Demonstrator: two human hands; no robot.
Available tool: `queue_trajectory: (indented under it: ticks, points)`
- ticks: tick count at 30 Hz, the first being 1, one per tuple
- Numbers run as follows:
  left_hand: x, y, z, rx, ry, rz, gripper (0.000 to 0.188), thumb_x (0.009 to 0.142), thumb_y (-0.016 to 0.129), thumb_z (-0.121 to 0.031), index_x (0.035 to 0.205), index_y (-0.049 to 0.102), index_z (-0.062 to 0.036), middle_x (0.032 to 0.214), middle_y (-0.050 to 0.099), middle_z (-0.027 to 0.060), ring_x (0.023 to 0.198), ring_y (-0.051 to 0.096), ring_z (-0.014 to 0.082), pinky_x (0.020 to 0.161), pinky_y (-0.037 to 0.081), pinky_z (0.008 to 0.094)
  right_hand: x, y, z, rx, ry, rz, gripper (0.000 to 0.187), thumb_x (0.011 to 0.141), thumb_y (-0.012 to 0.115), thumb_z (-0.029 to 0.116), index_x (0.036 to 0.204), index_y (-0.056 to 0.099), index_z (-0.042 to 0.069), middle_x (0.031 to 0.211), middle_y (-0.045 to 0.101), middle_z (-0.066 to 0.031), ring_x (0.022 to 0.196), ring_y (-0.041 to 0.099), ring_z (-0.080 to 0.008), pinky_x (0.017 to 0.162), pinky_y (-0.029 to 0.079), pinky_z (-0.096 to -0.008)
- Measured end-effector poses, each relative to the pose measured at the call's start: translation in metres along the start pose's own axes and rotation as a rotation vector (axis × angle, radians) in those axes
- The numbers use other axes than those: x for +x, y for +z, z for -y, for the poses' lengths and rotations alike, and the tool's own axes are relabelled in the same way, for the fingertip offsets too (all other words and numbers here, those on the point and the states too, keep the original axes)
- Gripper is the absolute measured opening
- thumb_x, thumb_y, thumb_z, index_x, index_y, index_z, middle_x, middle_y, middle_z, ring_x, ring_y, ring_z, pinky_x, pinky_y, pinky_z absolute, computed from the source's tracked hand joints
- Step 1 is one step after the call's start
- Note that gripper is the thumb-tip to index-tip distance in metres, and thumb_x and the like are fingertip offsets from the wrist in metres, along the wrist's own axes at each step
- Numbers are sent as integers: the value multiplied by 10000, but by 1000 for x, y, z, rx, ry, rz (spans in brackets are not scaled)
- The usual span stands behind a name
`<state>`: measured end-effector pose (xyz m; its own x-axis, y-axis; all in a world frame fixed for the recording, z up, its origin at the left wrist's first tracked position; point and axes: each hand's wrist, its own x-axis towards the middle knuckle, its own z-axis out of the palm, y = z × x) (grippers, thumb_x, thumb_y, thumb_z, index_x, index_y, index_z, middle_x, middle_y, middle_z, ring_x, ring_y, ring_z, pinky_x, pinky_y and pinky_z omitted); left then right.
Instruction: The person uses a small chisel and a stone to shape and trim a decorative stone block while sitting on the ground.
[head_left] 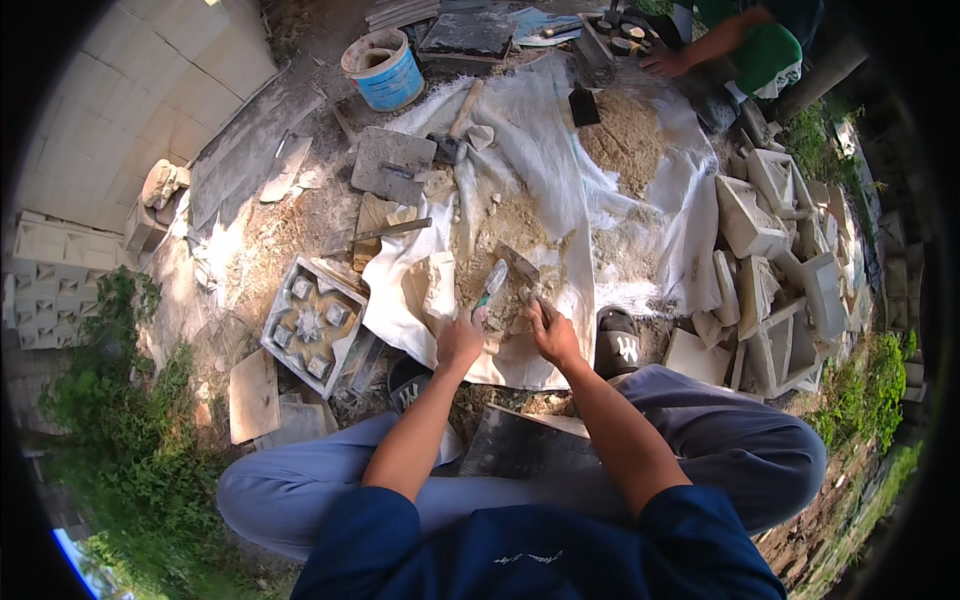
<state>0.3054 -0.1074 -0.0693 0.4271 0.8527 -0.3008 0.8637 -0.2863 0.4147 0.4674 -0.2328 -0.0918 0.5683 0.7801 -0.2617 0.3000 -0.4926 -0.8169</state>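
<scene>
My left hand is closed round a narrow hand tool with a pale, greenish end, pointing away from me over the sandy mix. My right hand is closed beside it, fingers low in the mix; what it grips, if anything, is hard to make out. Just ahead of both hands lies a flat brownish plate, partly buried. Under all this is loose sandy mix on a white woven sheet. Left of the sheet rests a square mould with a star-like pattern of raised blocks.
A hammer, a square plate and a blue-white bucket lie beyond. A sand heap is at far right, near a co-worker's hand. Hollow cast blocks pile up on the right. A dark board lies between my legs.
</scene>
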Motion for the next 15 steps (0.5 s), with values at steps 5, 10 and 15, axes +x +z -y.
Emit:
queue_trajectory:
  ticks: [5, 10, 15]
  points:
    - [-9, -5, -6, -201, 147, -323, 434, 1000, 449, -429, 992, 597, -21, 775, 665, 266, 754, 642, 485, 680, 503, 574, -5, -9, 23, 89, 59, 68, 522, 962, 548, 386, 1327, 560, 13, 1190, 637, -272, 1141, 600, -431, 962, 480, -429]
    - [-3, -1, 19, 15, 27, -141, 407, 1000, 464, -422, 921, 567, -36, 728, 648, 251, 726, 632, 482, 645, 474, 590, -4, -4, 25, 13, 38, 64, 506, 961, 549, 366, 1342, 553, 33, 1186, 633, -278, 1140, 591, -441, 971, 473, -448]
    - [-7, -10, -5, -101, 56, -303, 377, 990, 501, -393, 893, 547, -31, 722, 641, 256, 714, 621, 487, 608, 466, 579, -4, -7, 14, 24, 23, 20, 475, 953, 534, 384, 1353, 560, 131, 1148, 647, -255, 1065, 606, -457, 934, 484, -492]
